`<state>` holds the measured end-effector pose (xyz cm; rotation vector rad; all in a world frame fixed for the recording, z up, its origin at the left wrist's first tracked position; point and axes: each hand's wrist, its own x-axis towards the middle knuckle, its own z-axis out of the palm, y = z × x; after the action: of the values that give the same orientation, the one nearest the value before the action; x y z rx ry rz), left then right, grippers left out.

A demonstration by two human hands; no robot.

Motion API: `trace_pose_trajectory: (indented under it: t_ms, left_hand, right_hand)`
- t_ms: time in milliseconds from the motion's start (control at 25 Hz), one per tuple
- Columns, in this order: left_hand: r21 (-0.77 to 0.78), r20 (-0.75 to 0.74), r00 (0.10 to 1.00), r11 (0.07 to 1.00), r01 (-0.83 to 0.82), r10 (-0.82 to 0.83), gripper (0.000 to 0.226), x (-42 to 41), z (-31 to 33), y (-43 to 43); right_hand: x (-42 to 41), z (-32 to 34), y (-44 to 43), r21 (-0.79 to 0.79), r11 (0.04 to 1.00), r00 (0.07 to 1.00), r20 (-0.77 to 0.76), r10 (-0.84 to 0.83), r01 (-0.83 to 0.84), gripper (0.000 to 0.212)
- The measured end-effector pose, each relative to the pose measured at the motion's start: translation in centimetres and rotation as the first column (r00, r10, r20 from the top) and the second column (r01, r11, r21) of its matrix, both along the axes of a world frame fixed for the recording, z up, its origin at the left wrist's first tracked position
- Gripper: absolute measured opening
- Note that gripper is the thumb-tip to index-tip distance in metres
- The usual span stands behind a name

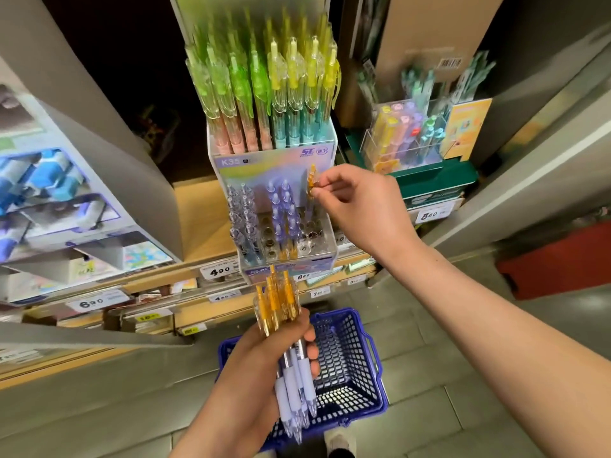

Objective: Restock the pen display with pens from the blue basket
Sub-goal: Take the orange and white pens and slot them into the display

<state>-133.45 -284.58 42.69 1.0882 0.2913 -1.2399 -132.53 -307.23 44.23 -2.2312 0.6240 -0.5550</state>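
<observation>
A tiered pen display (317, 233) stands on the shelf, its upper tier packed with green and yellow pens (264, 84). Its lower tier holds several purple pens and many vacant holes. My right hand (360, 206) pinches the orange top of a single pen (311, 181) over the lower tier's right side. My left hand (261, 368) grips a bundle of pens (284, 325) with orange tops and lilac grips, held upright below the display. The blue basket (350, 365) sits on the floor beneath my left hand, and I see no pens in the part that shows.
A clear organizer of pastel pens (403, 137) stands on a green box to the right. A large printed box (66, 206) fills the shelf on the left. Price tags (220, 270) line the shelf edge. A red bin (558, 259) sits on the floor at the right.
</observation>
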Motion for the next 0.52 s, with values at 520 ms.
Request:
trace_pose_trajectory:
  t_ms: [520]
  left_hand:
    - [0.009, 0.224, 0.972, 0.997, 0.074, -0.074, 0.032, 0.2, 0.3, -2.3]
  right_hand:
    - [-5.3, 1.9, 2.2, 0.578, 0.809, 0.909, -0.272, 0.315, -0.108, 0.016]
